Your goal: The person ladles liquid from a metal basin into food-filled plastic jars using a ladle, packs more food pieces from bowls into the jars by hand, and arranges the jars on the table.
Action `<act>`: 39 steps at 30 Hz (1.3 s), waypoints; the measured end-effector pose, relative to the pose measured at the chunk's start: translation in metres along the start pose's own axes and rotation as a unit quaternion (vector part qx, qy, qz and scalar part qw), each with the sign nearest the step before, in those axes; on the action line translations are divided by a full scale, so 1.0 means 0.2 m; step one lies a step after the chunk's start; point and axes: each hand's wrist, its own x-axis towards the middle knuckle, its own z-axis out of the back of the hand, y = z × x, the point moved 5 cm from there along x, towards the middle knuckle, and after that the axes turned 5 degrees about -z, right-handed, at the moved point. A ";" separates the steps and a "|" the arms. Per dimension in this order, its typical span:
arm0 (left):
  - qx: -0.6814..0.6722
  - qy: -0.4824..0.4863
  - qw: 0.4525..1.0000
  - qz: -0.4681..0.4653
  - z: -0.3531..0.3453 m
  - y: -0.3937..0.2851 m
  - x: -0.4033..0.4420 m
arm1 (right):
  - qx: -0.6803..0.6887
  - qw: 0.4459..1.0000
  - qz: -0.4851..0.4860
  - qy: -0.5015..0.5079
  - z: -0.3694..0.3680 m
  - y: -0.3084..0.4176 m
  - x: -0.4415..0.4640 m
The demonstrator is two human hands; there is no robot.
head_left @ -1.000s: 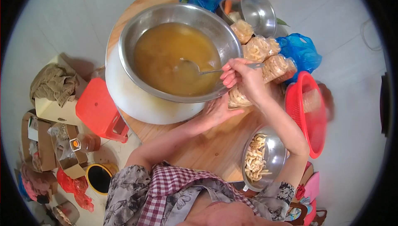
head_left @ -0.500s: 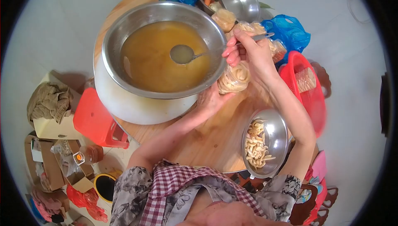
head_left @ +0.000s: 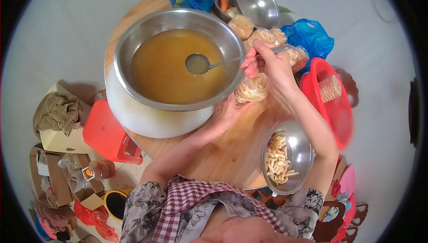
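My right hand [head_left: 267, 64] is closed round the handle of a metal ladle [head_left: 197, 64], whose bowl, with some liquid in it, is over the yellow-brown liquid [head_left: 171, 82] in a large steel basin [head_left: 122, 64]. Below the basin's right rim, my left hand [head_left: 229, 108] holds a clear container packed with pale pieces [head_left: 253, 89], its fingers partly hidden behind it. Several similar packed containers [head_left: 265, 38] stand on the wooden table beyond my right hand.
A white round board [head_left: 147, 124] lies under the basin. On the right are a steel bowl [head_left: 303, 153] of pale strips and a red basket [head_left: 341, 122]. Blue bags [head_left: 312, 37] and a tilted steel bowl [head_left: 258, 4] are at the back. A red stool [head_left: 104, 129] stands left.
The ladle has come up out of the liquid, its bowl now showing. My left hand holds the packed container more in sight beside the basin. The whole view has shifted slightly.
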 end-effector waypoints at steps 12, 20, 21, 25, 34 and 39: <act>-0.006 0.009 1.000 -0.001 -0.02 0.01 0.00 | 0.009 1.000 0.022 0.008 -0.01 0.04 0.02; 0.001 0.025 1.000 0.014 -0.01 -0.01 0.00 | -0.002 0.998 0.057 -0.012 0.04 0.21 0.02; 0.000 0.029 1.000 0.011 -0.01 -0.02 0.00 | -0.006 0.998 0.060 -0.017 0.04 0.23 0.02; -0.009 0.012 1.000 0.006 0.00 -0.03 0.00 | -0.002 0.998 0.067 -0.020 0.08 0.25 0.02; -0.011 0.014 1.000 -0.015 -0.03 -0.01 -0.01 | -0.006 0.999 0.043 -0.012 0.11 0.09 0.05; -0.008 0.016 0.999 -0.031 -0.02 -0.02 -0.01 | -0.001 0.999 0.039 -0.010 0.11 0.04 0.07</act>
